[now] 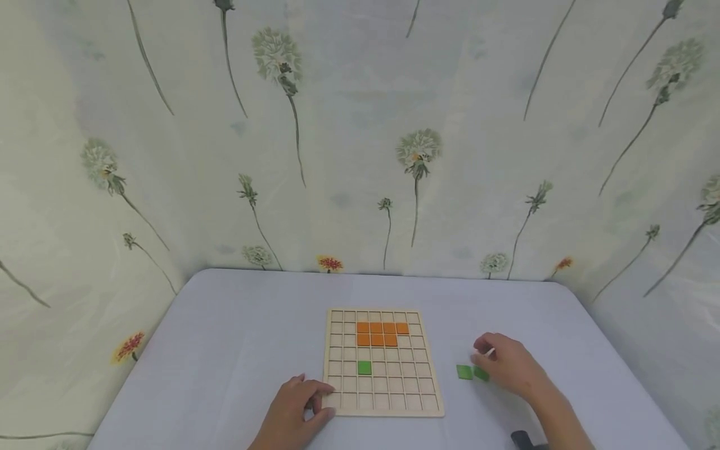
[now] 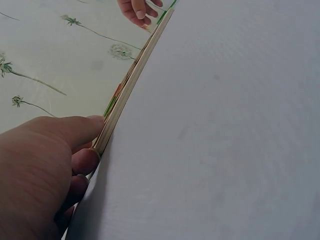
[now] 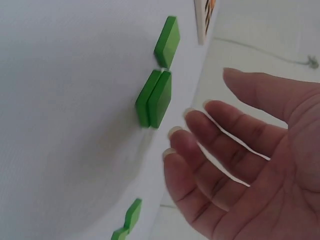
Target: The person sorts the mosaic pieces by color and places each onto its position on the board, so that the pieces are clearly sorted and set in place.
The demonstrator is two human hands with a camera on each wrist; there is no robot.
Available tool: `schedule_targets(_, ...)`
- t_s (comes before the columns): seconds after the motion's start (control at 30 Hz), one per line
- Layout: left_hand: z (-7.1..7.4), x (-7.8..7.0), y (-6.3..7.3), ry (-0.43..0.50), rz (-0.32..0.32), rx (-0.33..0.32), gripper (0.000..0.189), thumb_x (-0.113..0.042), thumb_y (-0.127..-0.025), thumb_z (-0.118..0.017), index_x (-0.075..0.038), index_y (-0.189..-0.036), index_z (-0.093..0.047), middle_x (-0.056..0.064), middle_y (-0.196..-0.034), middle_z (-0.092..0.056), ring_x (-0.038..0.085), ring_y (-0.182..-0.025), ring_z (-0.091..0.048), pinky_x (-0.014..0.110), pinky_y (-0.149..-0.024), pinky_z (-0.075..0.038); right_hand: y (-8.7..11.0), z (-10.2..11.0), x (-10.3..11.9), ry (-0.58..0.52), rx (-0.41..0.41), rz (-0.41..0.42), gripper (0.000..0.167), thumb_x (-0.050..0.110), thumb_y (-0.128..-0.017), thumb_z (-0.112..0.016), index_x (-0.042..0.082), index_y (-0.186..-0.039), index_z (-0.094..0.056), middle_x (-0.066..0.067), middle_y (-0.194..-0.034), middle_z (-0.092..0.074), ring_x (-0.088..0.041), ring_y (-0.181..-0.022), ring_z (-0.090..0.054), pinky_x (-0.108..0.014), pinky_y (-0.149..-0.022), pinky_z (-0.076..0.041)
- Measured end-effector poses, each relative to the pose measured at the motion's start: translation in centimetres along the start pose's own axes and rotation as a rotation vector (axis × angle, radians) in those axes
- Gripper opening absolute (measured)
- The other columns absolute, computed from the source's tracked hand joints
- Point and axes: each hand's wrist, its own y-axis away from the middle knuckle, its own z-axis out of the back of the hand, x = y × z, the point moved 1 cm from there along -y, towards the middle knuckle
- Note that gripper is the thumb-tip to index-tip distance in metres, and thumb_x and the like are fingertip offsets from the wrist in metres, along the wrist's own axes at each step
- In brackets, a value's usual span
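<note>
A wooden grid board (image 1: 388, 400) lies flat before me, its squares outlined by thin raised lines. Two rows of orange tiles (image 1: 384, 340) fill squares in its upper half, and a lone green tile (image 1: 364, 367) sits lower down. At the board's near left corner, my left hand (image 1: 295, 409) holds the edge between thumb and finger; the left wrist view shows the board's pale side (image 2: 131, 85). My right hand (image 1: 509, 364) hovers over loose green tiles (image 1: 464, 372), fingers loosely bent and holding nothing. In the right wrist view, two green tiles (image 3: 160, 100) lie one against the other.
Another green tile (image 3: 168, 41) lies just past that pair, and further small green ones (image 3: 133, 215) show at the lower edge of the right wrist view. White cloth (image 1: 253, 331) covers the table. Flower-printed fabric (image 1: 349, 156) hangs behind and at both sides. A black object (image 1: 522, 439) shows near my right forearm.
</note>
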Motion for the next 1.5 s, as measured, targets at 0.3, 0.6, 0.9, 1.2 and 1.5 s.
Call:
schedule_targets(0.3,0.0,-0.1,-0.1,0.006,0.034,0.026,0.028,-0.022,-0.086,-0.085,-0.022,-0.111,-0.073,-0.023,-0.076,-0.048,-0.002,-0.080,-0.046,0.054,-0.116,-0.041,0.7,-0.2,-2.2,0.006,0.118,-0.106,0.044,0.025,-0.085,-0.084,-0.001,-0.116,-0.068,-0.009,-0.108,-0.067,-0.032,-0.102,-0.064,-0.057,-0.090,-0.055)
schedule_targets(0.6,-0.1,-0.1,0.0,0.012,0.017,0.003,0.027,-0.020,-0.085,-0.085,-0.021,-0.109,-0.074,-0.024,-0.075,-0.048,-0.003,-0.078,-0.046,0.056,-0.114,-0.042,0.5,-0.8,-3.1,-0.027,0.110,-0.156,0.036,0.023,-0.085,-0.082,0.003,-0.112,-0.067,-0.003,-0.097,-0.067,-0.021,-0.091,-0.064,-0.048,-0.080,-0.058)
schedule_targets(0.9,0.1,-0.3,0.0,0.019,0.028,0.019,0.026,-0.020,-0.086,-0.084,-0.019,-0.110,-0.074,-0.024,-0.074,-0.048,-0.003,-0.078,-0.047,0.058,-0.114,-0.042,0.7,-1.0,-3.0,-0.009,0.074,-0.126,0.033,0.021,-0.086,-0.082,0.005,-0.111,-0.069,-0.001,-0.094,-0.066,-0.019,-0.087,-0.063,-0.046,-0.077,-0.058)
schedule_targets(1.2,0.3,-0.6,-0.1,0.020,0.037,0.024,0.026,-0.021,-0.086,-0.084,-0.018,-0.110,-0.074,-0.023,-0.074,-0.049,-0.003,-0.078,-0.047,0.057,-0.115,-0.041,0.9,-1.2,-3.1,-0.009,0.056,-0.127,0.031,0.020,-0.086,-0.081,0.005,-0.111,-0.069,-0.001,-0.093,-0.066,-0.019,-0.085,-0.063,-0.045,-0.075,-0.058)
schedule_targets(1.5,0.3,-0.4,-0.1,0.012,0.030,0.018,0.027,-0.022,-0.086,-0.085,-0.020,-0.111,-0.074,-0.024,-0.074,-0.049,-0.003,-0.077,-0.047,0.057,-0.114,-0.042,1.0,-1.3,-3.3,-0.045,0.044,-0.115,0.033,0.021,-0.087,-0.082,0.005,-0.113,-0.069,0.000,-0.096,-0.068,-0.019,-0.089,-0.065,-0.046,-0.079,-0.059)
